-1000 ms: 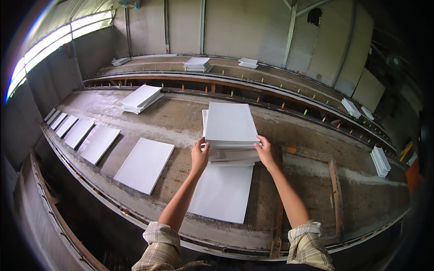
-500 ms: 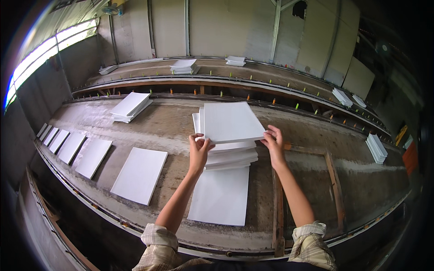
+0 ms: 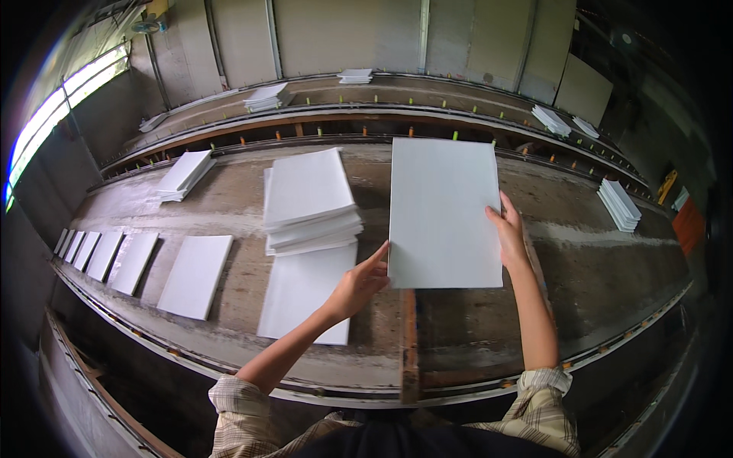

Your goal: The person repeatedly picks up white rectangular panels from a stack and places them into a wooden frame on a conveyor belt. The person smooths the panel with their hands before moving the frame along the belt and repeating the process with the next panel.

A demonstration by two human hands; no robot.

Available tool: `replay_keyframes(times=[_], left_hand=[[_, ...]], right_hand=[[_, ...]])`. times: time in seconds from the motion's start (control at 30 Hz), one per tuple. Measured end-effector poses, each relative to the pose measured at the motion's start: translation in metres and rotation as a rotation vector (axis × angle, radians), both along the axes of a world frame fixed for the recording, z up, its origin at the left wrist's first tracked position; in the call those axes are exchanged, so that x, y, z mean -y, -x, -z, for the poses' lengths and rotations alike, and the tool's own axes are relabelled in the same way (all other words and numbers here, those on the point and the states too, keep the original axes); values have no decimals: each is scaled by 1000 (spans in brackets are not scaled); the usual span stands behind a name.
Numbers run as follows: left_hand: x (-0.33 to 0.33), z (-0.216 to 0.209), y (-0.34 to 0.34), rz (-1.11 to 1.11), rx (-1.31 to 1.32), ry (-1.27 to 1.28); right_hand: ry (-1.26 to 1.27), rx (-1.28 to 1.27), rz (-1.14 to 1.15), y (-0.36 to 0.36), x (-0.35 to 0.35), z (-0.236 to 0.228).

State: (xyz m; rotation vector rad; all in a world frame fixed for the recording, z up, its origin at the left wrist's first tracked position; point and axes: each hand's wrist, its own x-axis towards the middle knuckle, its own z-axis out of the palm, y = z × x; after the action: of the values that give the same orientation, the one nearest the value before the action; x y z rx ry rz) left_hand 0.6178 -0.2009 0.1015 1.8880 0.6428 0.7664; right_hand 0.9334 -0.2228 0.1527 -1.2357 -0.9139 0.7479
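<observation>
Raised over the long table, a thin white rectangular stack of sheets stands between my two hands, its broad face toward me. My right hand grips its right edge, thumb on the face and the other fingers behind. At the lower left edge my left hand is closed on it, the index finger along the side; part of its grip is hidden. Left of the held stack rises an uneven pile of white sheets. Another white sheet stack lies flat in front of that pile, partly behind my left hand.
A wooden frame lies on the table below the held stack. White stacks lie in a row at left; other piles stand farther off. Small coloured pegs line the rail. A second table runs behind.
Both hands have moved right, carrying the stack off the pile to above the wooden frame. The stack has gone from tilted away to facing me. My view has shifted right.
</observation>
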Motion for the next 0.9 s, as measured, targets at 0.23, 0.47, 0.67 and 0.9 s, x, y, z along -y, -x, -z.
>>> replay_keyframes(times=[0.23, 0.47, 0.67, 0.9], left_hand=[[28, 46, -58, -131, -338, -348], [58, 83, -90, -219, -630, -563], [70, 96, -100, -317, -615, -582], [74, 93, -101, -366, -585, -552]], right_hand=[[179, -75, 2, -94, 59, 92], [288, -71, -50, -106, 73, 156], [297, -60, -55, -94, 74, 172], [312, -22, -49, -87, 71, 173]])
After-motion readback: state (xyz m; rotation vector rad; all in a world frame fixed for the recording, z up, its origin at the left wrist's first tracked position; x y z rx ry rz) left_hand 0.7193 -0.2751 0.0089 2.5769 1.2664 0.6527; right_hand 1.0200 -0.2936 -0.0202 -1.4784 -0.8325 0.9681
